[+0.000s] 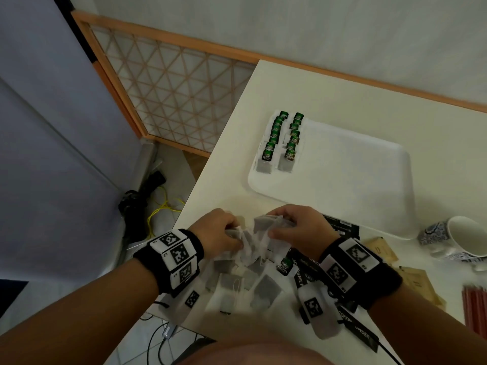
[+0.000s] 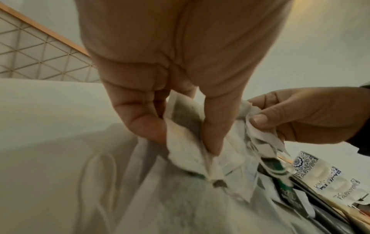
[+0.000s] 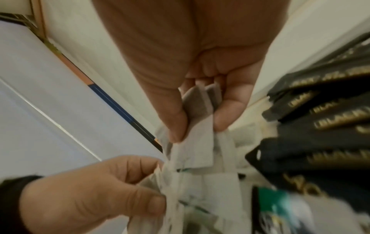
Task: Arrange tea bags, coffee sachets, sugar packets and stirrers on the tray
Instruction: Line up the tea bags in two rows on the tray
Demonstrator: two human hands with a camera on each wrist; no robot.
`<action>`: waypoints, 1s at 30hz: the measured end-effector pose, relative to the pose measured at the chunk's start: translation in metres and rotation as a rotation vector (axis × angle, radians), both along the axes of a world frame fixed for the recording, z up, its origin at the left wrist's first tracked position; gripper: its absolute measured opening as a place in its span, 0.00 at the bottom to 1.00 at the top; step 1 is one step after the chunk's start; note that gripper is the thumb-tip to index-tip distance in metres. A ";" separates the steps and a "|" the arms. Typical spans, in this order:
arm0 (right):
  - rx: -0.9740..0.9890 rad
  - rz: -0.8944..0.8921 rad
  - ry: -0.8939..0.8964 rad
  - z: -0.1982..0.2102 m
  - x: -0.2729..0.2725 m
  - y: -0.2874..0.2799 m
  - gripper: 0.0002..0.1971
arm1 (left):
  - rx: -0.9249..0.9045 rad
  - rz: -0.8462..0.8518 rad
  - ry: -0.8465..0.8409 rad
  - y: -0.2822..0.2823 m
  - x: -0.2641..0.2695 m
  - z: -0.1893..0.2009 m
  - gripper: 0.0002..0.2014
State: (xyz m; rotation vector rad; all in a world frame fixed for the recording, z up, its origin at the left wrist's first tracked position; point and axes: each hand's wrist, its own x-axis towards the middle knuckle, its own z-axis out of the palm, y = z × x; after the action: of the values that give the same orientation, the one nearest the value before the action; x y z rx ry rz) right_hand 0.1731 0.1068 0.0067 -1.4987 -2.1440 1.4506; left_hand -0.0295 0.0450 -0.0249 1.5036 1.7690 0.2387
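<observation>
A white tray [image 1: 355,180] lies on the table with two rows of green-tagged tea bags [image 1: 280,140] along its left side. Near the table's front edge, both hands hold up a tangled bunch of tea bags [image 1: 253,238] above a loose pile of tea bags [image 1: 245,285]. My left hand [image 1: 218,230] pinches tea bags [image 2: 184,126] between thumb and fingers. My right hand [image 1: 297,227] pinches other tea bags [image 3: 200,114] of the same bunch. Black coffee sachets [image 1: 342,227] lie under and beside the right wrist; they also show in the right wrist view [image 3: 320,126].
A patterned mug [image 1: 453,238] lies on its side right of the tray. Brown sugar packets [image 1: 382,248] and red stirrers [image 1: 474,312] sit at the table's right edge. The table's left edge drops to a floor with cables [image 1: 163,206].
</observation>
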 end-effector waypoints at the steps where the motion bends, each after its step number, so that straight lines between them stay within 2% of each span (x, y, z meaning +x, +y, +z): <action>1: 0.018 -0.008 0.015 0.003 0.002 0.003 0.12 | 0.016 0.010 -0.011 0.001 -0.001 -0.002 0.11; 5: 0.085 -0.020 0.078 0.019 0.007 0.013 0.11 | 0.047 0.081 -0.113 0.009 0.002 0.004 0.19; 7: 0.100 -0.042 0.127 0.027 0.005 0.018 0.11 | 0.104 0.143 -0.195 0.015 0.008 0.015 0.15; 9: 0.161 -0.068 0.183 0.035 0.001 0.021 0.12 | 0.031 0.334 -0.422 0.023 0.014 0.028 0.19; 11: 0.292 -0.073 0.220 0.043 -0.007 0.022 0.12 | -0.194 0.575 -0.799 0.032 0.019 0.040 0.27; 12: 0.374 -0.061 0.227 0.047 -0.012 0.022 0.13 | -0.305 0.643 -0.988 0.035 0.021 0.045 0.32; 14: 0.564 0.011 0.200 0.047 -0.022 0.021 0.13 | -0.468 0.669 -1.275 0.040 0.020 0.050 0.39; 15: 0.653 0.072 0.167 0.045 -0.026 0.019 0.13 | -0.498 0.651 -1.375 0.042 0.020 0.051 0.39; 17: 0.781 0.207 0.094 0.036 -0.032 0.016 0.15 | -0.488 0.657 -1.512 0.045 0.019 0.056 0.32; 20: 0.817 0.335 0.062 0.025 -0.033 0.014 0.19 | -0.412 0.724 -1.508 0.051 0.016 0.053 0.16; 23: 0.706 0.413 0.143 0.025 -0.026 0.015 0.24 | -0.385 0.716 -1.443 0.055 0.012 0.044 0.11; 24: 0.683 0.416 0.179 0.026 -0.024 0.016 0.23 | -0.378 0.708 -1.436 0.055 0.011 0.043 0.10; 26: 0.641 0.327 0.279 0.028 -0.020 0.018 0.15 | -0.355 0.662 -1.414 0.056 0.008 0.041 0.12; 28: 0.582 0.112 0.366 0.030 -0.018 0.025 0.07 | -0.317 0.603 -1.368 0.057 0.006 0.042 0.11; 30: 0.509 -0.092 0.348 0.030 -0.017 0.035 0.08 | -0.283 0.537 -1.325 0.057 0.004 0.042 0.09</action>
State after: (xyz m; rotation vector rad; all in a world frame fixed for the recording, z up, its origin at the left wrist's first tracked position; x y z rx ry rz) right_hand 0.1558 0.1423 0.0366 -1.0572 -1.9930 0.9452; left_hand -0.0251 0.1016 0.0171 0.3540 0.9544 0.9440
